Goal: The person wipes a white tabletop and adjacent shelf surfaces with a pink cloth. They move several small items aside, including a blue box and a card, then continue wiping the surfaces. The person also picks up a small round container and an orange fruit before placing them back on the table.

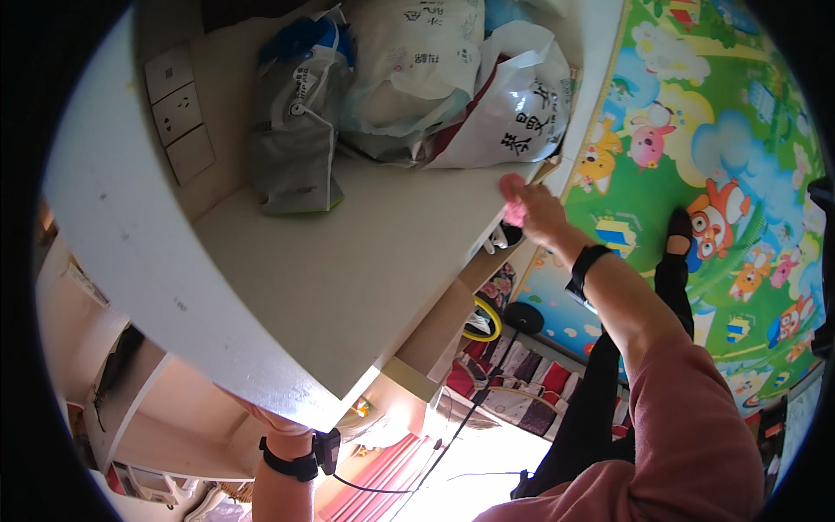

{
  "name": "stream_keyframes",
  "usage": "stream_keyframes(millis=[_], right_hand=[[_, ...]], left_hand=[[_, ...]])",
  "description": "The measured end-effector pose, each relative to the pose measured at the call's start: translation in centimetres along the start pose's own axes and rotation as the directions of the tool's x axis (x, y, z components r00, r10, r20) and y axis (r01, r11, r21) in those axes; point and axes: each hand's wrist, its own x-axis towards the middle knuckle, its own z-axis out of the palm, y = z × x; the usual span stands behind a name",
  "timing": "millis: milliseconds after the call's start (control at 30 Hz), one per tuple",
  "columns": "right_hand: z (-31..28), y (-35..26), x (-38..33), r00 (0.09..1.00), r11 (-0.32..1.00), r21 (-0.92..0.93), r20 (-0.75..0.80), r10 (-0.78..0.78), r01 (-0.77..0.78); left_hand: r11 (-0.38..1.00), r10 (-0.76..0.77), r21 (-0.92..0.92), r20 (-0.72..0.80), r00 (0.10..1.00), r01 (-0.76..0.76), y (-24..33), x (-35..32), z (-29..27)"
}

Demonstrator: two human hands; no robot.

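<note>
My right hand (545, 216) is closed around a pink cloth (514, 202), which touches the right edge of a white shelf board (348, 252). A black strap circles that wrist. My left hand (271, 419) is at the lower edge of a white upright panel (217, 326); its fingers are mostly hidden behind the panel. Another black strap with a small box and a cable sits on my left wrist. Farther back on the board stand a grey bag (296, 143), a white plastic bag (409, 74) and a glossy white bag (522, 104) with dark print.
Wall sockets (181, 113) are set in the panel at the left. Below the board are a pulled-out drawer (435, 335) and a yellow ring (484, 320). A colourful cartoon play mat (739, 174) covers the floor at right. A thin cable (448, 435) hangs near the bright window.
</note>
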Motion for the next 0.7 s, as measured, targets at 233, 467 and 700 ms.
stream_keyframes(millis=[233, 467, 700], right_hand=[[-0.5, 3.3, 5.7, 0.965, 0.968, -0.172, 0.157, 0.209, -0.182], [-4.7, -7.2, -1.3, 0.943, 0.918, -0.227, 0.147, -0.298, 0.325], [-8.4, -22.4, -12.7, 0.634, 0.662, -0.027, -0.259, -0.728, 0.749]], left_hand=[[0.994, 0.001, 0.109, -0.008, 1.000, 0.000, -1.5, -1.3, -0.4], [0.982, 0.061, 0.177, 0.016, 0.998, -0.063, -0.8, -0.7, -0.6], [0.945, 0.188, 0.255, 0.080, 0.979, -0.203, 0.8, 0.4, -1.0]])
